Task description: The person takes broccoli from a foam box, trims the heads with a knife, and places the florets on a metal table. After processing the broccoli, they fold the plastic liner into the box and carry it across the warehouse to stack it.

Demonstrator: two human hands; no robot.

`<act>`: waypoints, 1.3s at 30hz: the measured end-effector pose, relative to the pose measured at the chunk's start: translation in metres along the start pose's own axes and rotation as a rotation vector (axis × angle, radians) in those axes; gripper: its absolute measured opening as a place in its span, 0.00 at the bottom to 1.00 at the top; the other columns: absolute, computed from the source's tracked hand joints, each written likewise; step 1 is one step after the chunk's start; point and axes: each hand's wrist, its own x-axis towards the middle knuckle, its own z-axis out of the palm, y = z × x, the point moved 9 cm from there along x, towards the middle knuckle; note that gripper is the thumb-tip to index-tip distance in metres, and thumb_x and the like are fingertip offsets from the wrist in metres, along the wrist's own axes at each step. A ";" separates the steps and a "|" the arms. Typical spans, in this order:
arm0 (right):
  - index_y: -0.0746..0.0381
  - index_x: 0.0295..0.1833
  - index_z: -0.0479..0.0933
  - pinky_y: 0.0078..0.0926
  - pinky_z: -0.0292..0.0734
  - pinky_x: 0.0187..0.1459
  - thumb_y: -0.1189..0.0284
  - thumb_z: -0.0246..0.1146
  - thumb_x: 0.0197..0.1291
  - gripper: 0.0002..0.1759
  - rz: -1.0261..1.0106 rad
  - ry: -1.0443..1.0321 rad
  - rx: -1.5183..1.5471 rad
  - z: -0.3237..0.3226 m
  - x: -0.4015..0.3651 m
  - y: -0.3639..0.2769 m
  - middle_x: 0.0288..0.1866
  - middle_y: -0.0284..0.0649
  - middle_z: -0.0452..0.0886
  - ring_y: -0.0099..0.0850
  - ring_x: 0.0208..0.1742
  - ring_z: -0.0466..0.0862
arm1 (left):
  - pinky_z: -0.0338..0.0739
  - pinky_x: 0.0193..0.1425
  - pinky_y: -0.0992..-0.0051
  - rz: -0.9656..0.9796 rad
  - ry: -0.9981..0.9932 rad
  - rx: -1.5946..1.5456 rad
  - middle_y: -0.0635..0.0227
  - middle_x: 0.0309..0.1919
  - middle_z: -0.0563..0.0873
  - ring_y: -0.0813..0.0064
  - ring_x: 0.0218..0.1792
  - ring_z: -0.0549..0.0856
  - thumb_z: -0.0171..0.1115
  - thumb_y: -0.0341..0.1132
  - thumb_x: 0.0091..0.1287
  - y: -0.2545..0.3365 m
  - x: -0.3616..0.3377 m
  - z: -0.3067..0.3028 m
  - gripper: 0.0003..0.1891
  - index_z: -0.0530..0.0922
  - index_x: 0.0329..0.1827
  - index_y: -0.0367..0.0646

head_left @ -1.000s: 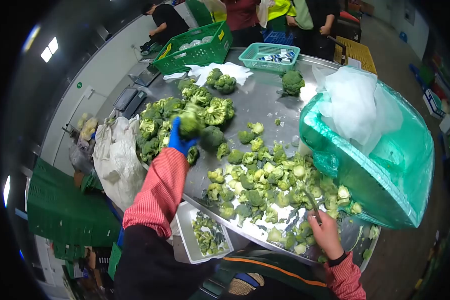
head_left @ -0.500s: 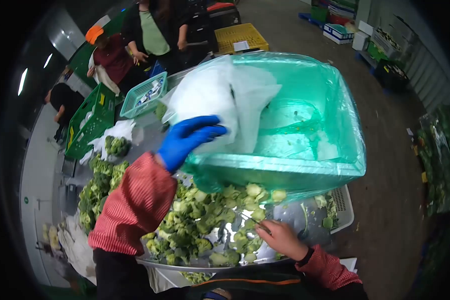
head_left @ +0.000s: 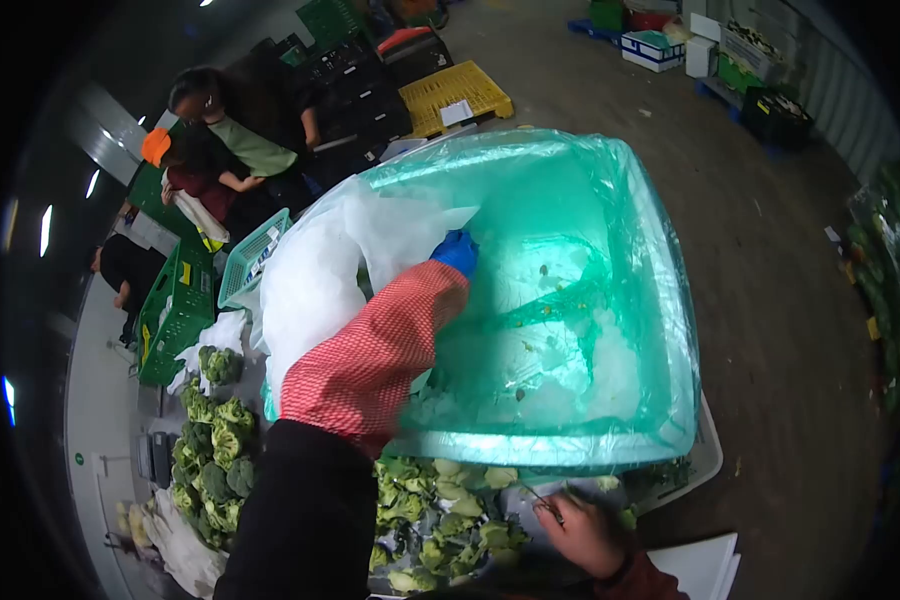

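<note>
I am reaching my left hand (head_left: 457,252), in its smooth blue rubber glove, into the big rectangular bin (head_left: 670,330), which is lined with thin, glossy green plastic film (head_left: 610,250) that wrinkles over the rim. My red checked sleeve (head_left: 370,350) is lying across the near edge. The glove is sitting right beside a crumpled, cloudy white plastic sheet (head_left: 310,280) draped over the bin's left corner. My fingertips are hidden, so I cannot tell whether they are clenching anything.

My bare right hand (head_left: 578,528) is curling tight around a thin knife (head_left: 542,497), its narrow blade poking out over the knobbly cut broccoli florets (head_left: 435,520) heaped just below the bin. Whole bumpy broccoli heads (head_left: 210,460) are lying farther left.
</note>
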 end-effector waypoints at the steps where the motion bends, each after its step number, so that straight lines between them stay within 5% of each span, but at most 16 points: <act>1: 0.62 0.36 0.77 0.43 0.75 0.31 0.67 0.62 0.62 0.09 0.004 -0.026 -0.046 -0.003 0.002 0.001 0.30 0.49 0.79 0.51 0.31 0.81 | 0.73 0.62 0.57 0.033 0.081 0.061 0.52 0.61 0.75 0.47 0.59 0.75 0.50 0.47 0.69 -0.008 0.014 0.009 0.24 0.70 0.64 0.46; 2: 0.63 0.37 0.78 0.43 0.75 0.31 0.67 0.63 0.62 0.09 -0.006 -0.019 -0.024 -0.004 0.003 0.004 0.31 0.49 0.80 0.51 0.31 0.81 | 0.73 0.61 0.57 0.066 0.162 0.122 0.53 0.61 0.74 0.47 0.60 0.75 0.49 0.47 0.69 -0.010 0.022 0.006 0.23 0.72 0.63 0.46; 5: 0.63 0.43 0.78 0.39 0.75 0.32 0.68 0.59 0.65 0.09 0.011 0.016 0.026 -0.010 -0.002 0.013 0.31 0.48 0.80 0.48 0.31 0.81 | 0.73 0.61 0.57 -0.112 -0.026 0.126 0.55 0.61 0.74 0.48 0.61 0.74 0.52 0.44 0.69 -0.011 0.034 -0.005 0.18 0.77 0.58 0.49; 8: 0.63 0.40 0.78 0.42 0.75 0.35 0.68 0.59 0.64 0.09 0.072 0.056 0.076 -0.016 -0.002 0.014 0.34 0.51 0.80 0.52 0.35 0.80 | 0.76 0.58 0.58 0.166 -0.113 0.621 0.57 0.56 0.77 0.49 0.58 0.78 0.56 0.41 0.67 0.039 0.010 -0.021 0.15 0.80 0.55 0.53; 14: 0.64 0.39 0.78 0.40 0.76 0.32 0.68 0.63 0.62 0.09 -0.016 0.093 -0.030 -0.014 -0.004 -0.002 0.31 0.49 0.80 0.50 0.33 0.81 | 0.78 0.53 0.59 0.269 -0.183 0.488 0.61 0.49 0.81 0.51 0.51 0.82 0.72 0.47 0.50 0.041 -0.027 -0.051 0.24 0.81 0.52 0.53; 18: 0.65 0.38 0.78 0.39 0.75 0.32 0.70 0.62 0.62 0.09 -0.025 0.050 -0.007 -0.003 -0.015 -0.020 0.31 0.49 0.80 0.50 0.33 0.82 | 0.78 0.50 0.60 0.129 -0.312 -0.188 0.59 0.42 0.83 0.60 0.48 0.83 0.82 0.50 0.37 0.012 -0.054 -0.076 0.38 0.76 0.52 0.47; 21: 0.64 0.38 0.78 0.39 0.75 0.32 0.70 0.62 0.62 0.08 -0.075 0.073 -0.035 0.003 -0.028 -0.030 0.32 0.49 0.81 0.49 0.32 0.82 | 0.79 0.51 0.65 0.020 -0.321 -0.843 0.62 0.43 0.82 0.65 0.49 0.83 0.81 0.43 0.44 0.009 -0.095 -0.096 0.36 0.71 0.55 0.45; 24: 0.64 0.38 0.78 0.39 0.76 0.33 0.69 0.62 0.63 0.08 -0.102 0.105 -0.041 0.004 -0.037 -0.038 0.32 0.48 0.81 0.49 0.32 0.82 | 0.79 0.47 0.72 0.156 -0.195 -1.263 0.64 0.40 0.81 0.71 0.44 0.82 0.80 0.39 0.46 0.016 -0.153 -0.151 0.35 0.69 0.56 0.43; 27: 0.64 0.39 0.78 0.38 0.76 0.33 0.70 0.61 0.62 0.08 -0.118 0.155 -0.018 0.008 -0.045 -0.042 0.32 0.49 0.81 0.48 0.32 0.83 | 0.82 0.50 0.68 0.136 -0.138 -1.696 0.63 0.41 0.82 0.67 0.43 0.84 0.73 0.35 0.54 0.004 -0.205 -0.187 0.28 0.69 0.55 0.39; 29: 0.65 0.42 0.78 0.31 0.75 0.32 0.70 0.60 0.64 0.09 -0.079 0.179 0.079 0.014 -0.051 -0.039 0.30 0.45 0.81 0.37 0.30 0.83 | 0.82 0.54 0.64 0.211 -0.418 -1.753 0.57 0.54 0.80 0.64 0.51 0.84 0.66 0.41 0.62 -0.005 -0.239 -0.192 0.30 0.66 0.64 0.38; 31: 0.65 0.44 0.78 0.28 0.74 0.32 0.69 0.58 0.66 0.10 0.013 0.177 0.203 0.018 -0.046 -0.043 0.29 0.42 0.81 0.30 0.29 0.81 | 0.81 0.57 0.62 0.182 -0.447 -1.864 0.56 0.56 0.79 0.63 0.54 0.83 0.63 0.45 0.64 -0.010 -0.293 -0.206 0.32 0.64 0.67 0.39; 32: 0.65 0.45 0.78 0.27 0.73 0.32 0.69 0.57 0.67 0.10 0.045 0.177 0.238 0.022 -0.045 -0.044 0.29 0.41 0.80 0.28 0.28 0.80 | 0.69 0.69 0.58 0.224 -0.571 -1.918 0.56 0.64 0.75 0.60 0.62 0.77 0.56 0.48 0.69 -0.017 -0.316 -0.199 0.32 0.61 0.71 0.40; 33: 0.65 0.46 0.77 0.26 0.73 0.33 0.69 0.56 0.68 0.11 0.080 0.176 0.273 0.027 -0.044 -0.043 0.29 0.40 0.80 0.26 0.28 0.78 | 0.68 0.69 0.57 0.118 -0.569 -1.956 0.55 0.64 0.75 0.60 0.63 0.77 0.55 0.47 0.70 -0.028 -0.338 -0.190 0.31 0.62 0.71 0.40; 39: 0.63 0.52 0.74 0.30 0.72 0.33 0.68 0.51 0.71 0.13 0.044 0.075 0.189 0.059 -0.030 -0.073 0.28 0.42 0.78 0.32 0.27 0.77 | 0.81 0.57 0.55 -0.372 -0.655 -2.123 0.53 0.61 0.77 0.56 0.58 0.80 0.56 0.46 0.69 -0.069 -0.454 -0.120 0.29 0.64 0.70 0.42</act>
